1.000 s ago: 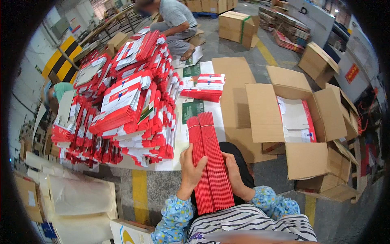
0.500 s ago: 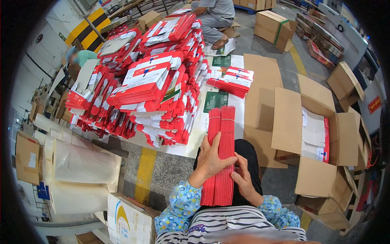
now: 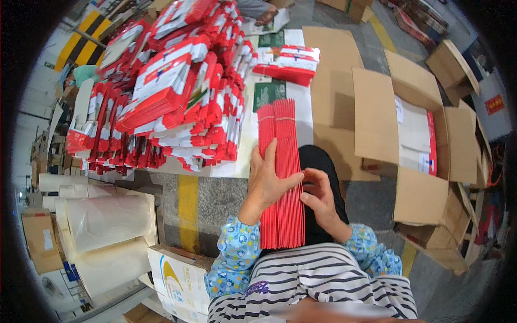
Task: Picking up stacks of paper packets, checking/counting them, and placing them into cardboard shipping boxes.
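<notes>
Two long bundles of flat red folded cartons lie side by side over my lap, the left bundle (image 3: 267, 215) and the right bundle (image 3: 291, 210). A thin band crosses each near its far end. My left hand (image 3: 267, 182) grips them from above, fingers along the left side and thumb stretched across to the right edge. At that right edge is my right hand (image 3: 323, 200), its fingers bent and thumb apart from them, close to the carton edges and the left thumb. Whether its fingertips touch the cartons is unclear.
Large stacks of red and white flat cartons (image 3: 161, 91) stand ahead left. A smaller carton pile (image 3: 288, 64) lies beyond the bundles. To the right, an open cardboard box (image 3: 420, 196) holds flat cartons. Big film rolls (image 3: 107, 220) and a white printed box (image 3: 175, 280) are at left.
My view has shifted, so the surroundings sit higher and further left. Both hands stay at the bundles; the right thumb and fingers have shifted slightly along the right edge.
</notes>
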{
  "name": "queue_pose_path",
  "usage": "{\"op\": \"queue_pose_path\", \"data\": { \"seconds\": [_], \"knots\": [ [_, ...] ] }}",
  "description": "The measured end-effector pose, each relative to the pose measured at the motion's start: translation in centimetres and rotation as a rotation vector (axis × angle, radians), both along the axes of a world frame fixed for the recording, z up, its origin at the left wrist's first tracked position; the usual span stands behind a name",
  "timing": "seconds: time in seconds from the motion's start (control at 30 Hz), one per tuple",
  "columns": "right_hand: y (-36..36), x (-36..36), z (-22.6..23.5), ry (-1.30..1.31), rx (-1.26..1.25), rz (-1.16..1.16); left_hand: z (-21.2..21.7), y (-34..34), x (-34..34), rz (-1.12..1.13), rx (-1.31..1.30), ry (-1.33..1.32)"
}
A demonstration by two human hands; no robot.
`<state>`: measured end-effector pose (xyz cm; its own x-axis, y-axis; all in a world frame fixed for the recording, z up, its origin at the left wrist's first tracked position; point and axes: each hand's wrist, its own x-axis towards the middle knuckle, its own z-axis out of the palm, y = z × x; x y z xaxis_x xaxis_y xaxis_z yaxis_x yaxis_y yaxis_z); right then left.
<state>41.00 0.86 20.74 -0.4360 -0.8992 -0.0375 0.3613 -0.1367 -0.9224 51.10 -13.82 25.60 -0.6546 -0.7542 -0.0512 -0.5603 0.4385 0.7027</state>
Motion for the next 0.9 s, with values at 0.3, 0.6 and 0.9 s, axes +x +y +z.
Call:
{"op": "queue_pose_path", "data": {
  "seconds": [0.3, 0.6, 0.9],
  "knots": [
    [0.9, -2.0, 1.4, 0.214, -0.059, -0.143, -0.2, -0.1, 0.1, 0.015, 0.047, -0.039],
    [2.3, -4.1, 1.8, 0.735, 0.008, -0.208, 0.1, 0.4, -0.1, 0.013, -0.007, -0.103],
    [1.1, -3.6, 4.0, 0.917, -0.019, -0.08, 0.5, 0.5, -0.4, 0.046, 0.027, -0.121]
  ]
}}
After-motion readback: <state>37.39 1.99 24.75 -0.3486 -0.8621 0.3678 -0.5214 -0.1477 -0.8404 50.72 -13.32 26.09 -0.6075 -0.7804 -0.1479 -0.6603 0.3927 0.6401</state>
